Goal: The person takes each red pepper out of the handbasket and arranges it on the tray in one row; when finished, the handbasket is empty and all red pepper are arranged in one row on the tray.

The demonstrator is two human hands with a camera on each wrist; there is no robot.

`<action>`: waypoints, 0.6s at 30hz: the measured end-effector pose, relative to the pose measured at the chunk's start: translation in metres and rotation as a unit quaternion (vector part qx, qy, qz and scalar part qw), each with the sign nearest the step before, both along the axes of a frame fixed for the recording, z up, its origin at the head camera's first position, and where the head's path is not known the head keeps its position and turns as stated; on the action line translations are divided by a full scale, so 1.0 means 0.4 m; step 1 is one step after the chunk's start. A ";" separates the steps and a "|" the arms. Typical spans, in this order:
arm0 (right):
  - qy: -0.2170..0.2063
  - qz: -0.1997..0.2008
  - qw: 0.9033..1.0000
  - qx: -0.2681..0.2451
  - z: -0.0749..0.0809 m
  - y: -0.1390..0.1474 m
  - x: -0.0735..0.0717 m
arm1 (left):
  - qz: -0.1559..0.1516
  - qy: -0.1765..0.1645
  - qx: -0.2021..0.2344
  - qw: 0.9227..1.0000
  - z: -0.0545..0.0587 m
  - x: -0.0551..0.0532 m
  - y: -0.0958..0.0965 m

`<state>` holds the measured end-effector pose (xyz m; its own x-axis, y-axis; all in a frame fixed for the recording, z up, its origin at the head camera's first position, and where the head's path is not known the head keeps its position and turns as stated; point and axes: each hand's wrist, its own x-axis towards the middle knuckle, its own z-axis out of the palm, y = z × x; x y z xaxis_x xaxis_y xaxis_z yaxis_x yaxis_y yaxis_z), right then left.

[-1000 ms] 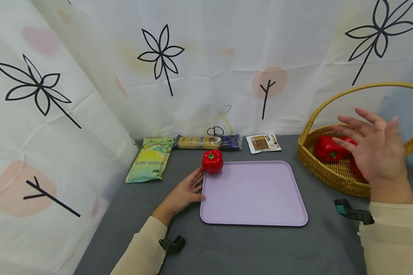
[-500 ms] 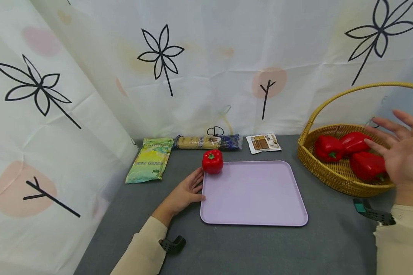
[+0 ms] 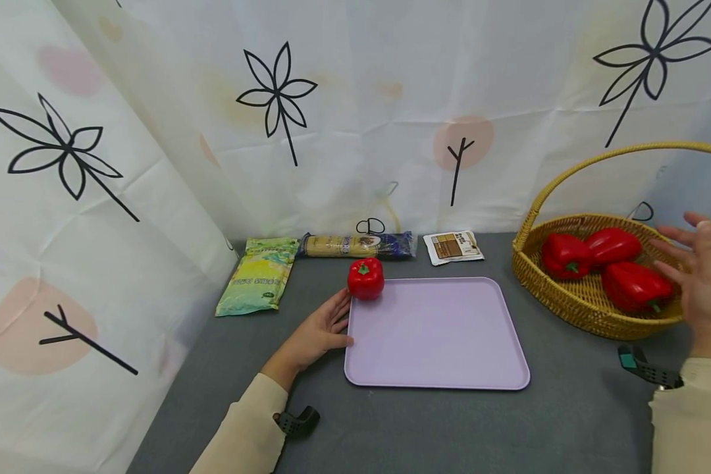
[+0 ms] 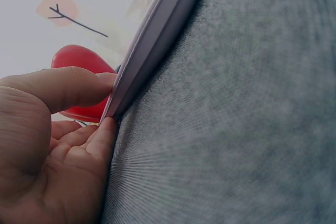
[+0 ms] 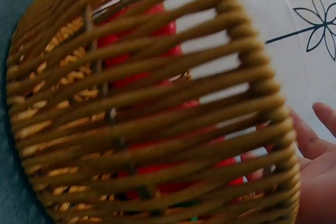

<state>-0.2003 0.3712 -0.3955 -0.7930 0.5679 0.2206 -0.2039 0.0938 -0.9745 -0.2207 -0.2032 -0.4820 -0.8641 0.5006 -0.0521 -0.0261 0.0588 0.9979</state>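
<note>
In the head view, a pale purple tray (image 3: 438,336) lies on the grey table. My left hand (image 3: 316,332) is at its left edge; in the left wrist view the thumb (image 4: 79,87) lies over the rim, with fingertips right under it. A red bell pepper (image 3: 365,278) stands at the tray's back left corner. To the right is a wicker basket (image 3: 575,319) holding several red peppers (image 3: 635,286). My right hand (image 3: 708,280), fingers spread and holding nothing, is at the basket's right rim. Its fingers show partly through the weave in the right wrist view.
Along the back lie a green-yellow packet (image 3: 259,276), a long pack of noodles (image 3: 358,245) and a small white-and-brown packet (image 3: 453,247). The basket's tall handle (image 3: 628,150) arches above it. A patterned white curtain (image 3: 343,131) hangs behind the table.
My right hand has moved from over the basket's middle to its right rim, uncovering the peppers, and dropped a little. The left hand, tray and bell pepper on it have stayed put.
</note>
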 end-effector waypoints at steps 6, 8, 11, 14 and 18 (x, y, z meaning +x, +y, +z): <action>-0.115 0.020 0.979 0.170 -0.020 0.018 0.007 | 0.002 0.000 -0.005 1.000 0.002 0.001 0.000; -0.146 0.040 0.967 0.205 -0.019 0.017 0.009 | 0.002 0.000 -0.004 1.000 0.002 0.001 0.001; -0.197 0.072 0.945 0.251 -0.009 0.014 0.007 | 0.002 0.000 -0.002 1.000 0.001 0.001 0.002; -0.226 0.109 0.919 0.304 -0.010 0.020 -0.004 | 0.002 0.001 -0.002 1.000 0.003 0.003 0.003; -0.239 0.142 0.880 0.384 -0.026 0.034 -0.025 | 0.001 0.003 -0.003 1.000 0.006 0.004 0.002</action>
<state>-0.2103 0.3849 -0.4059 -0.9856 0.1603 0.0545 0.0912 0.7737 -0.6270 -0.2191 -0.2023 -0.4797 -0.8652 0.4990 -0.0502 -0.0211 0.0638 0.9977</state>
